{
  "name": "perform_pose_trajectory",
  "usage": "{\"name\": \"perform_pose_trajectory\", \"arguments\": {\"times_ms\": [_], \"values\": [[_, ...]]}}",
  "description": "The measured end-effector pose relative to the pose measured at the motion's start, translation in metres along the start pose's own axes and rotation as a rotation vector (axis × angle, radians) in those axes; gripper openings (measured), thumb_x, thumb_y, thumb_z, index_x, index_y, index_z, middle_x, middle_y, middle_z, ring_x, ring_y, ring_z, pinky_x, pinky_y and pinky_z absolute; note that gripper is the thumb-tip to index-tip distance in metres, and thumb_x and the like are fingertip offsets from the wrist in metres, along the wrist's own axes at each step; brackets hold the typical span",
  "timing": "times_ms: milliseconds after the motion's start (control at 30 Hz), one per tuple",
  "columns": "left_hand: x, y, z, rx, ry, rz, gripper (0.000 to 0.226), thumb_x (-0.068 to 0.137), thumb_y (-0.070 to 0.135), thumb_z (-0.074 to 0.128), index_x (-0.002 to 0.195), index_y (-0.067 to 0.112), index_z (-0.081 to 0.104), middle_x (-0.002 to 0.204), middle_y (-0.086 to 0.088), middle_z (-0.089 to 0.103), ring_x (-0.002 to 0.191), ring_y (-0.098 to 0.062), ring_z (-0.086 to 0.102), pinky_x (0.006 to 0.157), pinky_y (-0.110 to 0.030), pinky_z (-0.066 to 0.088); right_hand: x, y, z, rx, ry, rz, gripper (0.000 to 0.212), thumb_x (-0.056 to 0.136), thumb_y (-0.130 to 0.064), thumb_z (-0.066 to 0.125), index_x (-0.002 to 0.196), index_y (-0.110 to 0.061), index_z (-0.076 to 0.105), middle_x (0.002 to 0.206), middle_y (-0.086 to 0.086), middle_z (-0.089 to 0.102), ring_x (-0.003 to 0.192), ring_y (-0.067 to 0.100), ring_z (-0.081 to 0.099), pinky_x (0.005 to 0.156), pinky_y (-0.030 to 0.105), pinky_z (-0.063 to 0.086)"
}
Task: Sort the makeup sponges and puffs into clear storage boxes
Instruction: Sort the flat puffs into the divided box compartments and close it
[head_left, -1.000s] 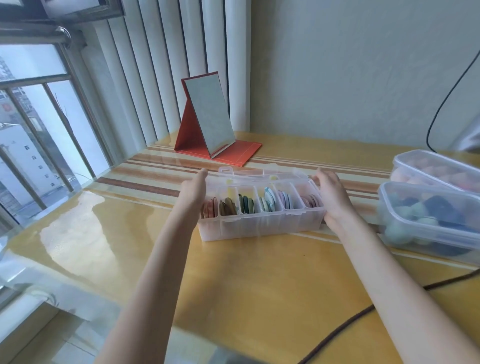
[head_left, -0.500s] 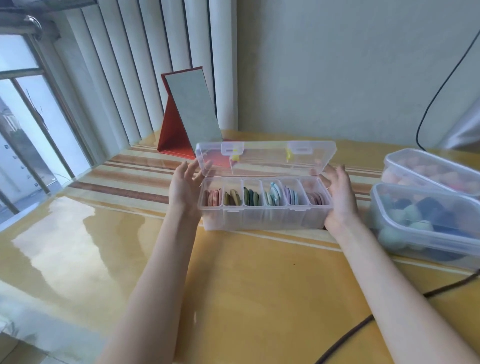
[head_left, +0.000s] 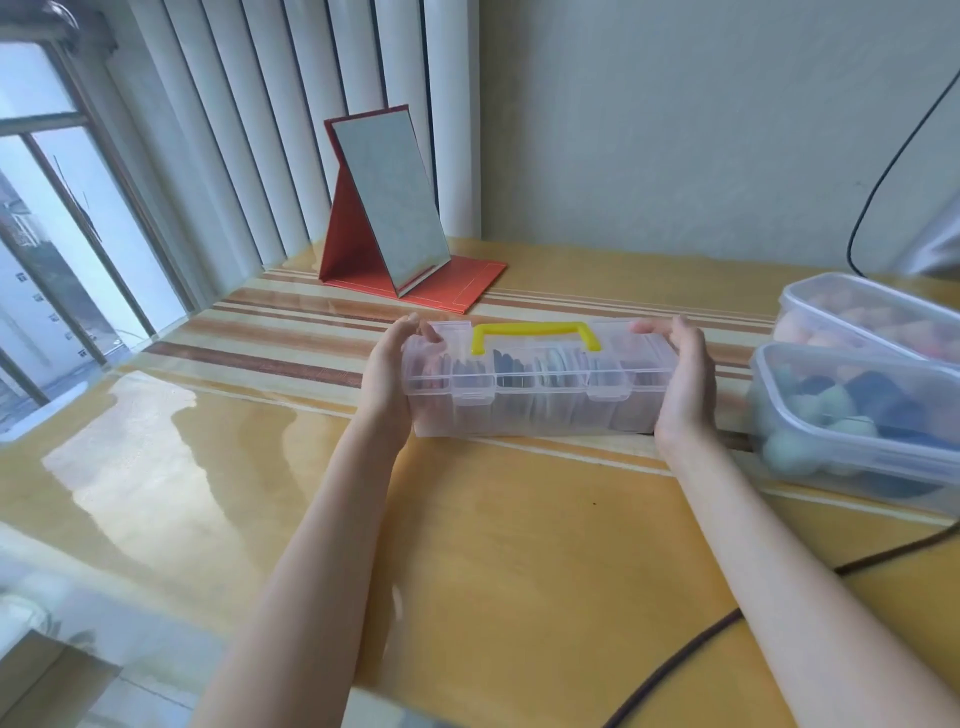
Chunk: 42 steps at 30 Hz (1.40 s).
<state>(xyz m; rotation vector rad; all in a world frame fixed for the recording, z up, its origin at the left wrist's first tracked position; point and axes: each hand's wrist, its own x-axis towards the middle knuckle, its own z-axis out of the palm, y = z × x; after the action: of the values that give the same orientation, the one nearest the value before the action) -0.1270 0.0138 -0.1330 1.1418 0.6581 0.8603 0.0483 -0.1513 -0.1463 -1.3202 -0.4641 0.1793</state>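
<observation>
**Lid lowered on divided puff box as sorting nears its end**

Swung down since the earlier frame, the lid with the yellow handle (head_left: 536, 335) is now shut over the divided box (head_left: 535, 387) on the worktop (head_left: 493, 519). Its ends are gripped by the left hand (head_left: 387, 376) and right hand (head_left: 683, 384), fingers curled over the lid. Two filled sponge boxes (head_left: 857, 415) are seen at right; little is judged left.

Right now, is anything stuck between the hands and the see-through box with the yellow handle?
No, nothing visible. The left hand grips one end of the divided box and the right hand grips the other, fingers curled over its closed lid. The yellow handle sits free between them.
</observation>
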Motion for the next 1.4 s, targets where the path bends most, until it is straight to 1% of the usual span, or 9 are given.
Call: {"name": "perform_pose_trajectory", "arguments": {"times_ms": [100,233,333,467,567,733,1067,1300,1400], "values": [[-0.004,-0.004,-0.002,0.002,-0.049,0.115,0.027,0.086,0.034,0.046,0.065,0.019,0.055,0.067,0.010,0.064,0.060,-0.008,0.059,0.057,-0.022,0.046,-0.009,0.004,-0.001,-0.199,-0.071,-0.160,0.047,0.084,-0.054,0.046,0.096,-0.014,0.067,0.099,-0.013,0.066,0.094,-0.014,0.056,0.079,0.003,0.038],[-0.009,-0.010,-0.014,0.191,-0.209,0.162,0.026,0.074,0.054,0.055,0.086,0.032,0.060,0.102,0.003,0.058,0.099,-0.019,0.055,0.082,-0.036,0.043,-0.007,0.008,-0.008,-0.217,-0.093,-0.110,0.035,0.090,-0.046,0.053,0.108,-0.019,0.068,0.118,-0.010,0.065,0.115,0.005,0.056,0.095,0.018,0.042],[-0.017,-0.009,-0.024,0.328,-0.322,0.183,0.056,0.062,0.054,0.068,0.115,0.044,0.050,0.128,0.012,0.045,0.114,-0.004,0.048,0.093,-0.024,0.040,-0.009,0.006,-0.009,-0.130,-0.149,-0.052,0.014,0.091,-0.038,0.059,0.102,-0.033,0.066,0.123,-0.015,0.063,0.120,0.004,0.053,0.101,0.024,0.040],[-0.021,-0.012,-0.025,0.503,-0.296,0.275,0.100,0.056,0.030,0.084,0.140,0.033,0.030,0.136,0.019,0.031,0.116,0.010,0.041,0.088,-0.002,0.038,-0.011,0.005,-0.022,-0.164,-0.342,-0.032,0.066,0.058,-0.069,0.076,0.115,-0.047,0.053,0.136,-0.027,0.045,0.135,-0.001,0.034,0.111,0.027,0.029],[-0.020,-0.013,-0.024,0.517,-0.297,0.303,0.109,0.052,0.023,0.091,0.142,0.026,0.028,0.137,0.014,0.030,0.114,0.011,0.042,0.087,-0.001,0.039,-0.011,0.003,-0.029,-0.232,-0.434,-0.032,0.092,0.052,-0.055,0.084,0.133,-0.043,0.041,0.144,-0.018,0.034,0.138,0.004,0.028,0.114,0.034,0.031],[-0.017,-0.016,-0.030,0.546,-0.303,0.326,0.098,0.048,0.044,0.085,0.131,0.033,0.036,0.129,0.028,0.035,0.122,0.003,0.041,0.103,-0.029,0.044,-0.012,0.002,-0.030,-0.295,-0.413,-0.074,0.087,0.055,-0.035,0.084,0.131,-0.035,0.041,0.135,-0.017,0.041,0.132,0.007,0.036,0.113,0.038,0.034],[-0.017,-0.018,-0.029,0.539,-0.259,0.346,0.083,0.058,0.034,0.088,0.126,0.036,0.040,0.130,0.027,0.038,0.111,0.022,0.039,0.090,-0.018,0.045,-0.011,0.005,-0.032,-0.314,-0.387,-0.103,0.074,0.058,-0.038,0.084,0.120,-0.032,0.045,0.124,-0.026,0.044,0.128,0.006,0.038,0.113,0.041,0.033],[-0.016,-0.018,-0.028,0.534,-0.229,0.332,0.101,0.056,0.043,0.088,0.139,0.038,0.033,0.142,0.019,0.032,0.134,-0.008,0.035,0.111,-0.038,0.036,-0.011,0.004,-0.031,-0.332,-0.384,-0.073,0.071,0.063,-0.046,0.079,0.124,-0.040,0.043,0.134,-0.025,0.039,0.133,0.005,0.031,0.113,0.032,0.029],[-0.017,-0.017,-0.025,0.525,-0.194,0.306,0.102,0.062,0.034,0.087,0.145,0.035,0.028,0.147,0.016,0.029,0.137,-0.007,0.030,0.113,-0.031,0.030,-0.012,-0.001,-0.028,-0.186,-0.427,0.035,0.053,0.071,-0.071,0.064,0.119,-0.051,0.050,0.141,-0.018,0.043,0.135,0.010,0.035,0.114,0.040,0.027]]}}
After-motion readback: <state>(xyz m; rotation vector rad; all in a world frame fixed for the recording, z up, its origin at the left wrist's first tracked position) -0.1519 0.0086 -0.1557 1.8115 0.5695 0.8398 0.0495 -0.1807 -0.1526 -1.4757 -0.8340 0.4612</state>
